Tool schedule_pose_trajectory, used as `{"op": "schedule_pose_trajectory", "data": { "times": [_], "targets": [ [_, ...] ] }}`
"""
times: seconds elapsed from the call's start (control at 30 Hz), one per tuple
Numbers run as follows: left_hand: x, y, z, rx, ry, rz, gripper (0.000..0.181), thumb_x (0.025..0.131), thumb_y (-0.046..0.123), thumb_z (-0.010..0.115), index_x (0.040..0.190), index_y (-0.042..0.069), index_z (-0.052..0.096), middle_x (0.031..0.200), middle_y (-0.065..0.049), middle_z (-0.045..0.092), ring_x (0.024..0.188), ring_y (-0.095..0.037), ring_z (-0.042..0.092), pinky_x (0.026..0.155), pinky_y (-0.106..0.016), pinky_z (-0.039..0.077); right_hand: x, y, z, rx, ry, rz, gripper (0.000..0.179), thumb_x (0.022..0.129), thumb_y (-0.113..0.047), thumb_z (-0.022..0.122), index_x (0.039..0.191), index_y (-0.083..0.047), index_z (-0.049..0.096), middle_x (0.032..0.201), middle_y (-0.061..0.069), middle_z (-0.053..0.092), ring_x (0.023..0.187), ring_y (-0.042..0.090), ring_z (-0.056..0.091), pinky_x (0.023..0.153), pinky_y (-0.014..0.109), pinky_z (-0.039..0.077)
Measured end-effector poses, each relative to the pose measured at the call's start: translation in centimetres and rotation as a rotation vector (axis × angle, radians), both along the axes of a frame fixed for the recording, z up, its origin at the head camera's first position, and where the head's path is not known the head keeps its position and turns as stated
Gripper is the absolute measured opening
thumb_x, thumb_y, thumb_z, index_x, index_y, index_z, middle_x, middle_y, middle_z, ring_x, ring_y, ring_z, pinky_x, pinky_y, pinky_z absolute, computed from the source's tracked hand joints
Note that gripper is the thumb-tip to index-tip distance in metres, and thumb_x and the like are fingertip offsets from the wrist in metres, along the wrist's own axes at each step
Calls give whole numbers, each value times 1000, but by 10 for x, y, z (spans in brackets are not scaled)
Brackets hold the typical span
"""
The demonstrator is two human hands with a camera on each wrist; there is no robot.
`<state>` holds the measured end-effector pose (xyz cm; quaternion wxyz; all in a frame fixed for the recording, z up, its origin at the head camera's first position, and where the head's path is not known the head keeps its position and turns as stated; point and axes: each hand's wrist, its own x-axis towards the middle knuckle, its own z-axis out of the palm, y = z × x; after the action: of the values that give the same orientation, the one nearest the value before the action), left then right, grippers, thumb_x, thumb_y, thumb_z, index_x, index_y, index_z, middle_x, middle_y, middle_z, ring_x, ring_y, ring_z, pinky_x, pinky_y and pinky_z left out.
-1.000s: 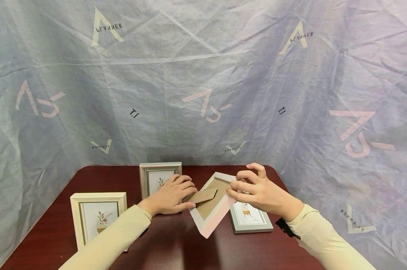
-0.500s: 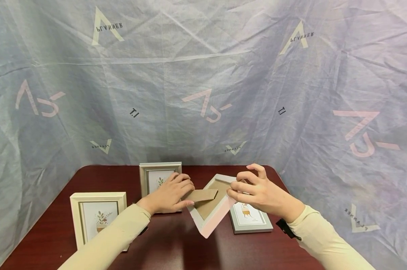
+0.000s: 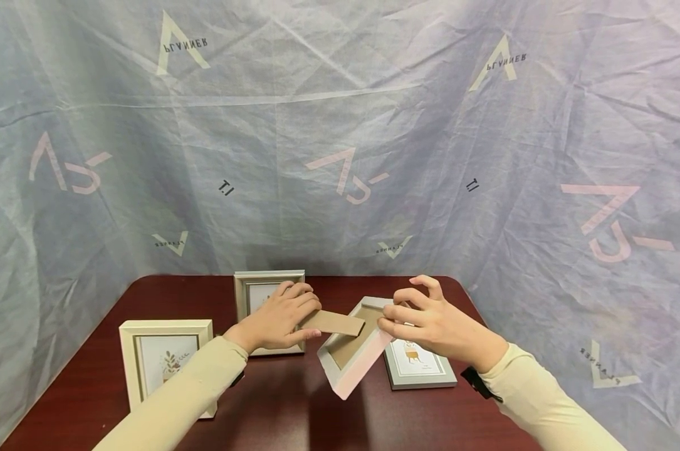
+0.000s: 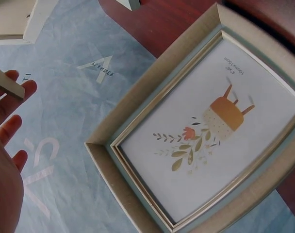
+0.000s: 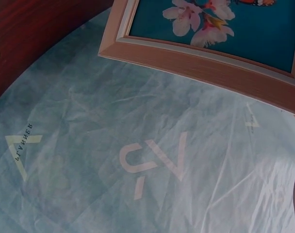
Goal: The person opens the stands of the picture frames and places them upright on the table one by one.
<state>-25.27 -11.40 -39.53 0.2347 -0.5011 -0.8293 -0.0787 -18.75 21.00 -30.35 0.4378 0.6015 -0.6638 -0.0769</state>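
A pink picture frame [image 3: 365, 363] is held tilted above the table, its brown back towards the head camera. My right hand [image 3: 438, 322] grips it by the upper right edge. From the back, a cardboard stand [image 3: 336, 323] sticks out, its free end pinched by my left hand [image 3: 277, 316]. In the left wrist view, the fingers [image 4: 9, 128] are beside the end of that stand [image 4: 9, 85]. The right wrist view has the front of the pink frame [image 5: 201, 65], with blossoms on a blue ground; little of the right hand shows there.
A cream picture frame [image 3: 128, 369] stands at the left of the dark red table [image 3: 283, 407]. Behind my left hand stands a silvery frame [image 3: 242, 297]. Another pale frame [image 3: 424, 381] lies flat at the right, under my right hand. A grey printed cloth [image 3: 277, 156] hangs behind.
My left hand has moved slightly up and left, and the stand has swung further out from the back. The pink frame has tipped a little; my right hand stays nearly in place.
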Motion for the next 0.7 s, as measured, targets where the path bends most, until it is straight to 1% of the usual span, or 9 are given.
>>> {"op": "schedule_pose_trajectory", "data": {
  "times": [0.07,0.17,0.23,0.3,0.37,0.53,0.6,0.63,0.7],
  "targets": [
    [0,0,-1,-8,-9,3,59,102,62,28,114,15,61,114,1,60,121,-25,46,100,-52,33,0,0,0,5,2,-6,38,101,5,37,102,-17,68,99,-8,59,94,17,53,89,52,35],
    [0,1,-3,-15,-23,6,48,102,56,41,116,15,61,114,2,60,121,-25,46,100,-51,33,0,1,0,5,5,-4,38,101,5,37,102,-17,68,99,-8,59,94,18,53,89,52,35],
    [-1,1,-4,-14,-29,8,45,101,54,45,117,15,61,114,2,60,122,-24,45,100,-50,32,0,0,0,4,9,-1,37,101,4,38,102,-17,68,99,-8,59,94,18,53,89,52,35],
    [-1,1,-4,-13,-32,9,46,101,55,43,117,15,61,114,2,60,122,-24,45,101,-50,32,0,0,1,3,14,-1,37,101,4,38,101,-17,68,98,-8,60,94,18,53,89,52,35],
    [-2,2,-4,-13,-31,11,50,101,57,40,118,16,62,115,2,60,122,-24,45,101,-52,32,0,0,1,0,17,3,37,99,5,38,101,-17,68,98,-8,60,94,17,53,88,52,34],
    [-2,2,-3,-8,-32,5,50,101,57,42,119,15,62,115,2,60,122,-26,46,101,-54,33,-1,0,2,-9,21,14,38,97,7,38,100,-16,68,96,-8,60,92,18,53,88,52,34],
    [-1,1,-2,-8,-39,8,52,101,58,41,121,14,62,117,1,61,123,-26,46,102,-54,32,-2,-1,3,-16,18,19,37,97,7,39,100,-16,68,96,-7,60,92,18,54,87,52,34],
    [0,1,-1,-7,-42,14,56,101,60,38,122,14,62,118,1,61,124,-27,46,102,-54,32,-1,0,3,-13,18,11,37,98,5,39,100,-16,68,96,-7,60,92,18,53,87,52,34],
    [2,-1,2,-4,-54,38,62,101,63,34,125,13,62,121,0,61,126,-28,45,103,-55,31,-1,0,3,-17,15,-3,35,101,3,38,100,-15,69,97,-7,61,91,18,53,88,52,35]
  ]
}}
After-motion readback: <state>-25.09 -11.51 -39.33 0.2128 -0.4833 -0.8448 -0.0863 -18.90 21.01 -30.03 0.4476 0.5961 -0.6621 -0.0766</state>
